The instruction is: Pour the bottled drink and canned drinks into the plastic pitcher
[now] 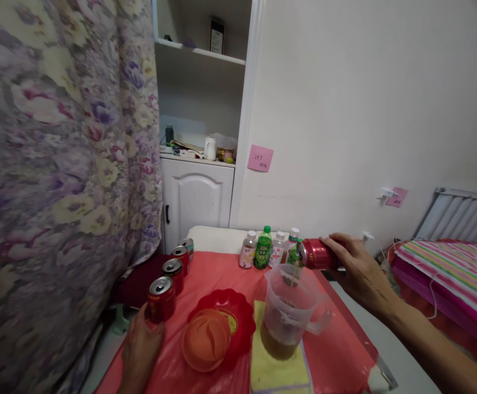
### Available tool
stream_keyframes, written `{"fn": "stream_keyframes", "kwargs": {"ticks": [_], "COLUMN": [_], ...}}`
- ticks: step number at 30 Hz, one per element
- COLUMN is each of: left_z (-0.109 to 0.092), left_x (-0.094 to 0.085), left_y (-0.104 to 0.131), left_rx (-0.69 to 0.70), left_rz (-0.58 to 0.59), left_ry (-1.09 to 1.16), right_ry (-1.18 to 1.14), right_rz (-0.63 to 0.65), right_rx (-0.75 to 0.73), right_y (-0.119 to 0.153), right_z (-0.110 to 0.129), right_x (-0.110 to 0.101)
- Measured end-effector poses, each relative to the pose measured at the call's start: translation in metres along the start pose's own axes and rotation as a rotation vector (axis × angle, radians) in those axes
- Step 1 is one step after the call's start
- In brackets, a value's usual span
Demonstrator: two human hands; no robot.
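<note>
In the head view, my right hand is wrapped around a red drink can, tipped on its side. A thin stream of liquid runs from its mouth into a clear plastic measuring jug with brownish liquid at the bottom. The jug stands on a folded yellow cloth, its handle to the right. At the left, my left hand closes around the base of another red can, upright on the table. Behind that can, more cans form a row. An orange lidded bowl rests on a red scalloped tray.
Several drink bottles stand at the back of the red-covered table. A floral curtain hangs close on the left. Behind are a white cabinet and the wall; a bed is at the right.
</note>
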State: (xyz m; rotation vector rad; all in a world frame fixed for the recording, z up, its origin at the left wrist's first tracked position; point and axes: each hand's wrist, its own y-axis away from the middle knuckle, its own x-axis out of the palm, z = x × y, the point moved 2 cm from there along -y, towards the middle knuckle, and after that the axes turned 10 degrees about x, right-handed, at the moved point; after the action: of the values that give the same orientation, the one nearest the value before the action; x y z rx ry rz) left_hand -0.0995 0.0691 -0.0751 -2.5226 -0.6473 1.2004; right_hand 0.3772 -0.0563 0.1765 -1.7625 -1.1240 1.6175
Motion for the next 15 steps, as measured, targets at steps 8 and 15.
{"fn": "stream_keyframes", "kwargs": {"ticks": [8, 15], "left_z": [-0.0043, -0.0035], "left_x": [-0.0026, -0.0004], "left_y": [0.0002, 0.0019], "left_rx": [-0.005, -0.01], "left_rz": [0.024, 0.021], "left_ry": [0.029, 0.039], "right_ry": [-0.012, -0.014], "right_rz": [0.01, 0.018], "right_rx": [0.005, 0.0], "right_y": [-0.0005, -0.0018], "right_z": [0.0024, 0.0002], "right_x": [0.0015, 0.0004]}}
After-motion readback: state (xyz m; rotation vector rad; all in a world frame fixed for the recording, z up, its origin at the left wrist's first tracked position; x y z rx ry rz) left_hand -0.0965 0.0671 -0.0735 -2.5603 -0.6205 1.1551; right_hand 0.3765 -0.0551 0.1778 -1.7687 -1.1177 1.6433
